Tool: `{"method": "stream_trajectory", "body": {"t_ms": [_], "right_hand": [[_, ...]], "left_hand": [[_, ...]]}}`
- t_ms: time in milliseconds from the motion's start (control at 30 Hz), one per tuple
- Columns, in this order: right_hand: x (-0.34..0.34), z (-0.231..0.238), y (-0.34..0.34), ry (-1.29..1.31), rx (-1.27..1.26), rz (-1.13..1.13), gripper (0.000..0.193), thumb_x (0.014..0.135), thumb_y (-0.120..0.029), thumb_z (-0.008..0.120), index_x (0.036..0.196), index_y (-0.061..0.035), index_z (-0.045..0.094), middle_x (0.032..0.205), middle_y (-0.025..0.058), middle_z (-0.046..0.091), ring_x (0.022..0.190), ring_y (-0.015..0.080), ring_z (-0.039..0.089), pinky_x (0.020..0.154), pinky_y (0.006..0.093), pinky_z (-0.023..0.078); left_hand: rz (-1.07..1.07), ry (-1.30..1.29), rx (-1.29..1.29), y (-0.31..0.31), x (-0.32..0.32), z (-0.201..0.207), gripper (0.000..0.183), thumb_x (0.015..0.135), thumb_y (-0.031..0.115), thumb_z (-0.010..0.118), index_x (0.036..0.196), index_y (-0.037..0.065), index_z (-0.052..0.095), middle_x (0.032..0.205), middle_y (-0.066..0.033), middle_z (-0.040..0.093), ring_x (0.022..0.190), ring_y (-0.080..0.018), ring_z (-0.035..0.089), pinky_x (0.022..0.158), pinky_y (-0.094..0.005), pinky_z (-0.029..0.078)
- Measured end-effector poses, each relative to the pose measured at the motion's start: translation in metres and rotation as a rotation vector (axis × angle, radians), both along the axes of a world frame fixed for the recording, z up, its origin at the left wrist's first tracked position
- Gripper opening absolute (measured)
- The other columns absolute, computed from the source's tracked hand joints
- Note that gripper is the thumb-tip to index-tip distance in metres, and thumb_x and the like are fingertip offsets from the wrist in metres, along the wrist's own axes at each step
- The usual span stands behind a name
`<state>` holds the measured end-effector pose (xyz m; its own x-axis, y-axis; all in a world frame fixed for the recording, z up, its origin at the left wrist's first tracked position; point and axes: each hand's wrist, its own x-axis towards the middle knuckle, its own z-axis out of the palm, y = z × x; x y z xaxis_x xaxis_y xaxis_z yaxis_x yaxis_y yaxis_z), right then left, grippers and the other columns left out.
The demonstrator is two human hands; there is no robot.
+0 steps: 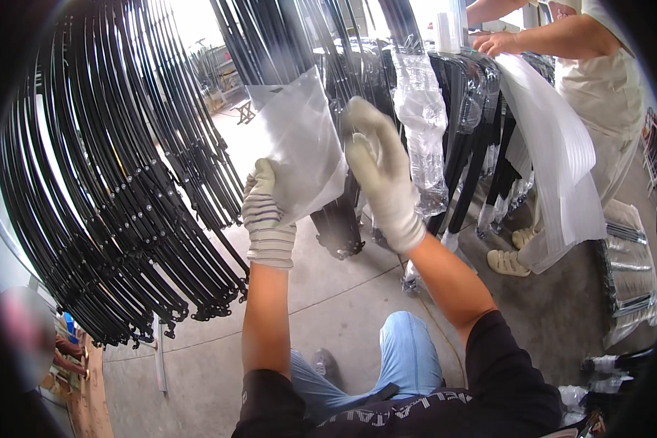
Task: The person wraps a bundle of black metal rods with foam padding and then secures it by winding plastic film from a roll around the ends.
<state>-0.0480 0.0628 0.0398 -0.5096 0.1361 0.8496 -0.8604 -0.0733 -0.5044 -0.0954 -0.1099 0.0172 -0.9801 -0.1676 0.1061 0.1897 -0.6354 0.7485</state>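
Observation:
A translucent plastic bag (pixel 303 139) is gripped along its lower left edge by my left hand (pixel 269 219), in a striped white knitted glove. It hangs in front of a bundle of black metal parts (pixel 266 40); whether it wraps round them I cannot tell. Just right of the bag, my right hand (pixel 383 171) is raised in a white glove, slightly blurred. Its fingers are bent and apart from the thumb, with no object clearly between them. Below the bag, the lower end of a black bundle (pixel 339 237) shows.
Many long black metal rods (pixel 102 197) hang in rows at the left. Plastic-wrapped black parts (pixel 422 124) hang on the right. Beyond, a co-worker's hand (pixel 498 44) rests by a draped stack of clear plastic sleeves (pixel 555 146). Wrapped bundles (pixel 630 263) stand on the concrete floor (pixel 190 365).

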Motion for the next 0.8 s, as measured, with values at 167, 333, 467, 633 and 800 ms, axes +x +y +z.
{"method": "stream_trajectory", "body": {"t_ms": [167,333,467,633,800], "right_hand": [[-0.031,0.033,-0.006,-0.490,-0.135,0.720,0.059,0.065,-0.028,0.075,0.110,-0.0022,0.048,0.104,0.0105,0.055,0.095,0.0194,0.054,0.085,0.0316,0.043],[-0.028,0.043,-0.004,-0.586,-0.002,0.943,0.057,0.065,-0.027,0.075,0.108,-0.0010,0.049,0.094,0.0099,0.059,0.086,0.0181,0.058,0.079,0.0275,0.048],[-0.024,0.043,-0.008,-0.594,-0.077,1.015,0.064,0.063,-0.031,0.076,0.112,0.0003,0.048,0.100,0.0125,0.056,0.090,0.0192,0.057,0.078,0.0276,0.049],[-0.022,0.037,-0.034,-0.284,-0.248,0.698,0.073,0.063,-0.034,0.076,0.119,-0.0030,0.040,0.104,0.0117,0.052,0.087,0.0209,0.056,0.076,0.0301,0.048],[-0.037,0.046,-0.025,-0.483,0.022,0.848,0.066,0.064,-0.035,0.074,0.111,0.0042,0.048,0.094,0.0138,0.059,0.083,0.0197,0.059,0.076,0.0275,0.049]], "left_hand": [[0.147,0.001,-0.064,0.026,0.007,0.007,0.019,0.084,0.026,0.058,0.086,0.008,0.051,0.076,-0.0016,0.056,0.068,-0.0107,0.055,0.059,-0.0231,0.047],[0.521,0.487,-0.209,0.028,0.022,0.001,0.020,0.082,0.023,0.061,0.086,0.006,0.054,0.075,0.0005,0.054,0.066,-0.0070,0.048,0.060,-0.0213,0.045],[0.589,0.377,-0.104,0.057,0.031,0.003,0.021,0.085,0.018,0.056,0.100,0.004,0.049,0.076,0.0006,0.054,0.067,-0.0058,0.048,0.066,-0.0194,0.044],[-0.176,0.614,0.528,0.047,0.009,-0.006,0.017,0.088,0.018,0.050,0.084,0.003,0.047,0.075,-0.0038,0.054,0.068,-0.0069,0.049,0.065,-0.0199,0.044],[0.473,0.507,-0.154,0.056,0.026,-0.002,0.028,0.089,0.031,0.048,0.094,0.003,0.048,0.088,-0.0073,0.054,0.076,-0.0141,0.053,0.069,-0.0250,0.047]]}}
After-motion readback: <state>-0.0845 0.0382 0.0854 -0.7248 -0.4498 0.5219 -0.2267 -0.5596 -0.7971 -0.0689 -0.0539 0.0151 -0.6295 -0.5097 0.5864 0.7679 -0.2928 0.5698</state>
